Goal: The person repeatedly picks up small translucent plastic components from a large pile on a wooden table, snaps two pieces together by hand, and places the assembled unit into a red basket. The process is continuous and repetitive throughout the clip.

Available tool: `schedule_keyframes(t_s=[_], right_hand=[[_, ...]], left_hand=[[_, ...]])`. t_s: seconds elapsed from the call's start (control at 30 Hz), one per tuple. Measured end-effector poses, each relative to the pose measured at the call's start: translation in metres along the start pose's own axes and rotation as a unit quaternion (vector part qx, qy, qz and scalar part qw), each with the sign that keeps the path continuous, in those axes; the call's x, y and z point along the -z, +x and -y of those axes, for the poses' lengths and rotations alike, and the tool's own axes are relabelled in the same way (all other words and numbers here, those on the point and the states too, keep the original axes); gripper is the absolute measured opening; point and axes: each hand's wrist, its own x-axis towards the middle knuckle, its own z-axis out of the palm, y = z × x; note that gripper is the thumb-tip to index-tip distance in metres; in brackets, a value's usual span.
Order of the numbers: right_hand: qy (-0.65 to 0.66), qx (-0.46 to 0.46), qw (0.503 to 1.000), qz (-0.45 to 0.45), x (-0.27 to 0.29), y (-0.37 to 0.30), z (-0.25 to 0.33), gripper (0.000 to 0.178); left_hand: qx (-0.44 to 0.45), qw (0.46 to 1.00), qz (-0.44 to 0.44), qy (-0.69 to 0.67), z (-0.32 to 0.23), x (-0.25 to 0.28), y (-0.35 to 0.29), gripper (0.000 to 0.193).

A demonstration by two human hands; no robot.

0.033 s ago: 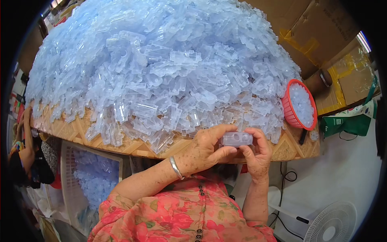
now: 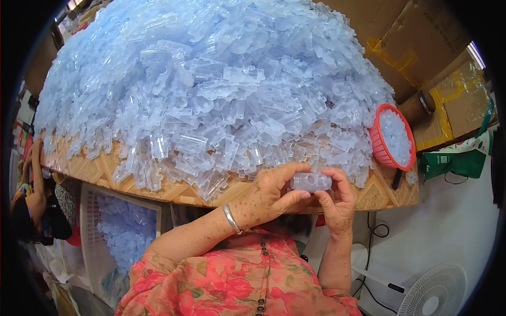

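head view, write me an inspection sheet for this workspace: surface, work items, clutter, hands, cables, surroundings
Surface: wood-patterned table, mostly covered, bare patches along the near edge.
Work items: one translucent plastic piece, held; large pile of clear plastic pieces; red basket holding small translucent pieces.
Clutter: dark object beside the basket, kind unclear.
Hands: left hand and right hand both grip the held piece between thumb and fingers.
Cables: black cable, looped, below the table's right end.
Surroundings: cardboard behind; white fan lower right; filled crate lower left.
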Motion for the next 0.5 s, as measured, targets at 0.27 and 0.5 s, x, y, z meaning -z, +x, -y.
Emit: schedule_keyframes(t_s=[0.27,0.5], right_hand=[[-0.12,0.085,0.989,0.012,0.0,0.0,-0.001,0.036],[-0.206,0.082,0.975,0.029,0.008,0.009,0.014,0.037]], left_hand=[[-0.109,0.988,-0.053,0.094,0.01,-0.005,-0.001,0.032],[-0.084,0.992,-0.07,0.064,0.01,-0.014,0.001,0.034]])
